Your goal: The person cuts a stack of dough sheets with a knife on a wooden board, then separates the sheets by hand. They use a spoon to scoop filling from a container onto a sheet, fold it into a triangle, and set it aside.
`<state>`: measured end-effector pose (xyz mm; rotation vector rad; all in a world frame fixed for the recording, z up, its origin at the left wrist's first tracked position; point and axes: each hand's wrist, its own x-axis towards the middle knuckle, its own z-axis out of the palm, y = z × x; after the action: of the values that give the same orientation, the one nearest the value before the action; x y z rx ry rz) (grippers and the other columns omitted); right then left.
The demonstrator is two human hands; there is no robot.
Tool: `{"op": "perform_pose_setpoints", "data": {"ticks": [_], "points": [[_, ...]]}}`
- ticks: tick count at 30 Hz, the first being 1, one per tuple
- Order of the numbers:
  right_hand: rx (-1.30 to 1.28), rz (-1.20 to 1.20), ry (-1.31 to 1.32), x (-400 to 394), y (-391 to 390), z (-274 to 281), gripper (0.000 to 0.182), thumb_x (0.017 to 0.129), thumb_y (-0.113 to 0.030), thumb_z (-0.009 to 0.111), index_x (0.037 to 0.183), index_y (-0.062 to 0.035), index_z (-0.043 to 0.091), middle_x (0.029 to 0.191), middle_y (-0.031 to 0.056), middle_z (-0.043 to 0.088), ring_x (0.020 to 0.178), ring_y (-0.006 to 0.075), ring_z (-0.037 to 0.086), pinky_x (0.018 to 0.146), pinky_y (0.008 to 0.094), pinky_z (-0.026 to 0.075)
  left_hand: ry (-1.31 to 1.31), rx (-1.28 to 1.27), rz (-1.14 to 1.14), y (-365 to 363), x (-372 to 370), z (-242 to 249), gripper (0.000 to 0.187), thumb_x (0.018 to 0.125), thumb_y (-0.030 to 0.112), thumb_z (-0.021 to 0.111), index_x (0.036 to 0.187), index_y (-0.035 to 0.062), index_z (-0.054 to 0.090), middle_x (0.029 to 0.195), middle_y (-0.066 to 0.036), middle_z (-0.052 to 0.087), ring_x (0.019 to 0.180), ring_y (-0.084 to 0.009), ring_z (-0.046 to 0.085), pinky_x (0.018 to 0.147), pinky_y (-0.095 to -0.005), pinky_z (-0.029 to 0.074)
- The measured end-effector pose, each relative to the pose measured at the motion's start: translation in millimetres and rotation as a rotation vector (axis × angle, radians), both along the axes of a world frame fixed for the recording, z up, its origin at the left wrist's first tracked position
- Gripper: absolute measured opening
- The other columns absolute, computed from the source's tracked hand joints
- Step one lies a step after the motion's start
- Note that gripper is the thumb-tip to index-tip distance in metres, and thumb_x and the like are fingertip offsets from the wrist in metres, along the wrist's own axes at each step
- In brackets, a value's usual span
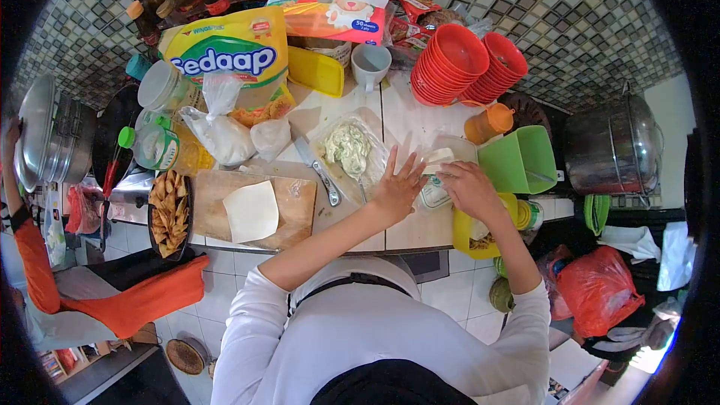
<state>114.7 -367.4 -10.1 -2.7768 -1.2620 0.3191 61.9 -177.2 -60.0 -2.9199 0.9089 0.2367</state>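
Observation:
My left hand (pixel 400 189) has its fingers spread, between a clear tray (pixel 322 169) and a clear plastic container (pixel 459 151). In the tray lies a creamy pale green-white filling (pixel 346 148) with a metal spoon (pixel 361 186) stuck in it. My right hand (pixel 471 189) is at the near side of the container, its fingers bent together beside a white folded piece (pixel 439 157). What its fingertips hold, if anything, is hidden. A square pale wrapper sheet (pixel 251 211) lies flat on a wooden cutting board (pixel 296 202) to the left, with a knife (pixel 319 171) beside the board.
A black tray of brown fried triangles (pixel 169 210) stands left of the board. Bottles, bags and a grey mug (pixel 370 66) line the back. Stacked red bowls (pixel 450 66), a green container (pixel 517 159) and a yellow container (pixel 469 236) are rightward. At far left, a person's orange sleeve (pixel 34 270) shows.

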Motion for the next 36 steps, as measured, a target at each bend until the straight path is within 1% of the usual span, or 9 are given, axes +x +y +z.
{"op": "perform_pose_setpoints", "data": {"ticks": [15, 26, 36], "points": [[0.001, 0.002, -0.016, 0.7, 0.8, -2.0, 0.029, 0.08, -0.014, 0.056, 0.108, -0.0063, 0.062, 0.115, 0.0099, 0.058, 0.11, 0.0281, 0.051, 0.099, 0.0426, 0.035, 0.037, 0.006, 0.004, 0.8, 1.5, 3.1, 0.074, 0.079, 0.051, 0.056, 0.14, 0.017, 0.033, 0.148, -0.005, 0.023, 0.138, -0.0265, 0.013, 0.104, -0.0656, -0.002], [0.023, -0.015, 0.015, 1.6, 2.7, -0.2, 0.029, 0.08, -0.015, 0.056, 0.107, -0.0066, 0.062, 0.114, 0.01, 0.058, 0.109, 0.0288, 0.052, 0.099, 0.0415, 0.036, 0.03, -0.028, 0.006, 0.7, 2.0, -4.4, 0.074, 0.078, 0.051, 0.057, 0.139, 0.0167, 0.034, 0.148, -0.006, 0.022, 0.139, -0.0277, 0.011, 0.104, -0.0658, -0.005], [0.013, -0.034, 0.003, 0.2, 4.0, -0.6, 0.029, 0.081, -0.016, 0.056, 0.108, -0.0068, 0.062, 0.114, 0.0099, 0.058, 0.11, 0.0279, 0.051, 0.098, 0.0416, 0.036, 0.021, 0.0, -0.004, 1.4, 1.9, -0.4, 0.073, 0.079, 0.052, 0.055, 0.139, 0.0169, 0.034, 0.148, -0.005, 0.022, 0.138, -0.0282, 0.012, 0.104, -0.0662, -0.003]]}}
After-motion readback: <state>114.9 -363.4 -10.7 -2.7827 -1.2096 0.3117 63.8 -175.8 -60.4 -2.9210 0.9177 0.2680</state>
